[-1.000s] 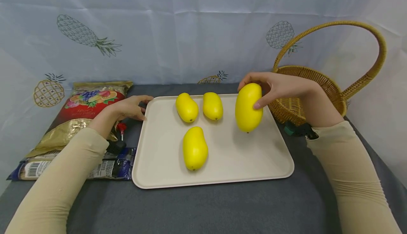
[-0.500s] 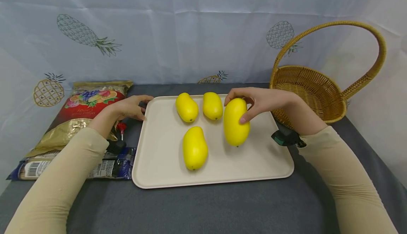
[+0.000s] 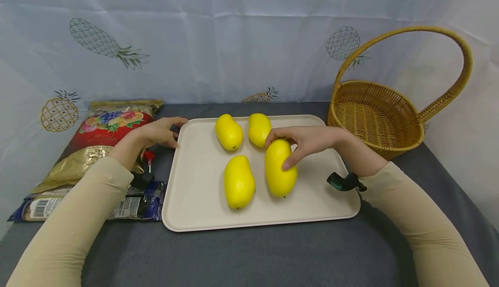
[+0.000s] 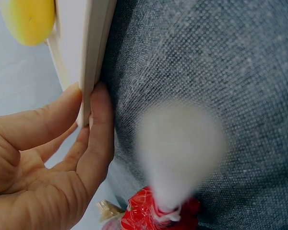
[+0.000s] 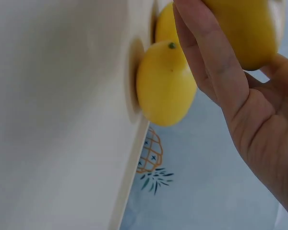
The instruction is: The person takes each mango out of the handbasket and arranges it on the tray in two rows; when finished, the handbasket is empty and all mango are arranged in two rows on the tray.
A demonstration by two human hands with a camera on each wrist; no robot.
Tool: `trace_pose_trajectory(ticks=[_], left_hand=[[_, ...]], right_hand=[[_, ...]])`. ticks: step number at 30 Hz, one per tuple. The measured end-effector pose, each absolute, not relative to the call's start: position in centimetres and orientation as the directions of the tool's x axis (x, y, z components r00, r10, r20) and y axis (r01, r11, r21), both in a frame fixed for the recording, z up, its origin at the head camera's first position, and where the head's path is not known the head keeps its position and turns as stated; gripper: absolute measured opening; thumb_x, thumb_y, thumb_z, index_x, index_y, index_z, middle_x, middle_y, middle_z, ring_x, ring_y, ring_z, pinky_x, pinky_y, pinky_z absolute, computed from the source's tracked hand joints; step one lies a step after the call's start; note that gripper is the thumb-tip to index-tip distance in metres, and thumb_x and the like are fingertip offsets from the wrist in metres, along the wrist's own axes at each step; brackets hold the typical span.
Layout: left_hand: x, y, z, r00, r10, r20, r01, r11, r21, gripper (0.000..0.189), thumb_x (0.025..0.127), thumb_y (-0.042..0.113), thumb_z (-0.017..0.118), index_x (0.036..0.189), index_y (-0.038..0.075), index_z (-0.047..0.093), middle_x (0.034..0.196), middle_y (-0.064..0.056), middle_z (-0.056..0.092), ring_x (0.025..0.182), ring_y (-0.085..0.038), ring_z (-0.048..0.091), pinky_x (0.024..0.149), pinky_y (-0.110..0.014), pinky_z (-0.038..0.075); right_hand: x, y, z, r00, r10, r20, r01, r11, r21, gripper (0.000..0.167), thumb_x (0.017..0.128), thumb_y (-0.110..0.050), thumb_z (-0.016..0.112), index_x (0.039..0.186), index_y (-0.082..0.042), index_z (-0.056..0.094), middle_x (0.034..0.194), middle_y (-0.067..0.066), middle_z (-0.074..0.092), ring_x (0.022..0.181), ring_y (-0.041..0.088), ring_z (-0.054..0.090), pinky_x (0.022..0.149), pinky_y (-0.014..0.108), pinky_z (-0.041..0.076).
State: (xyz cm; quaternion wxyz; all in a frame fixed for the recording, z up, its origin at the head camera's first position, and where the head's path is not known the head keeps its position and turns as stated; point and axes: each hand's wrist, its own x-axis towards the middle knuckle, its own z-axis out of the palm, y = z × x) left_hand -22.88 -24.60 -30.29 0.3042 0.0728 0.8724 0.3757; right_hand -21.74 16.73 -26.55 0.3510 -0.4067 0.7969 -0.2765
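My right hand (image 3: 308,146) grips a yellow mango (image 3: 280,172) by its sides, thumb toward me and fingers on the far side. In the right wrist view, that mango (image 5: 252,33) shows only in part at the top. Whether it touches the tray is hard to tell. Three other mangoes lie on the cream tray (image 3: 202,217): one in front (image 3: 239,183), one at back left (image 3: 228,132) and one at back right (image 3: 259,128). At the tray's left rim, my left hand (image 3: 160,132) pinches the edge between thumb and fingers, clearly seen in the left wrist view.
A wicker basket (image 3: 374,118) with a tall handle stands behind the tray's right end. A red and gold candy bag (image 3: 105,126) and a blue packet (image 3: 136,204) lie on the left, near a red lollipop (image 3: 149,155). A pineapple-print cloth (image 3: 234,53) hangs behind.
My right hand has carried its mango left and toward me, from the tray's right side to beside the front mango. My left hand stays at the tray's rim.
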Motion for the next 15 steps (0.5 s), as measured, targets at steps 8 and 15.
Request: trace_pose_trajectory(ticks=[8, 15], left_hand=[[-22.8, -24.5, -30.2, -0.804, 0.353, -0.479, -0.103, 0.710, 0.696, 0.088, 0.089, -0.005, 0.063, 0.159, 0.002, 0.010, 0.159, -0.031, 0.011, 0.143, -0.052, 0.031, 0.101, -0.048, 0.054], [-22.9, -24.6, -30.4, -0.804, 0.356, -0.476, -0.099, 0.709, 0.698, 0.089, 0.089, -0.005, 0.064, 0.159, 0.003, 0.010, 0.159, -0.030, 0.011, 0.144, -0.052, 0.031, 0.100, -0.048, 0.054]], right_hand=[[-21.3, 16.3, -27.8, -0.401, -0.849, -0.344, -0.440, 0.508, -0.740, 0.061, 0.085, -0.035, 0.076, 0.137, -0.015, 0.049, 0.135, 0.000, 0.053, 0.119, 0.021, 0.048, 0.102, 0.041, 0.040], [-21.0, 16.0, -28.4, -0.402, -0.842, -0.360, -0.432, 0.521, -0.736, 0.057, 0.086, -0.038, 0.074, 0.135, -0.022, 0.050, 0.134, 0.000, 0.053, 0.116, 0.021, 0.045, 0.095, 0.041, 0.039]])
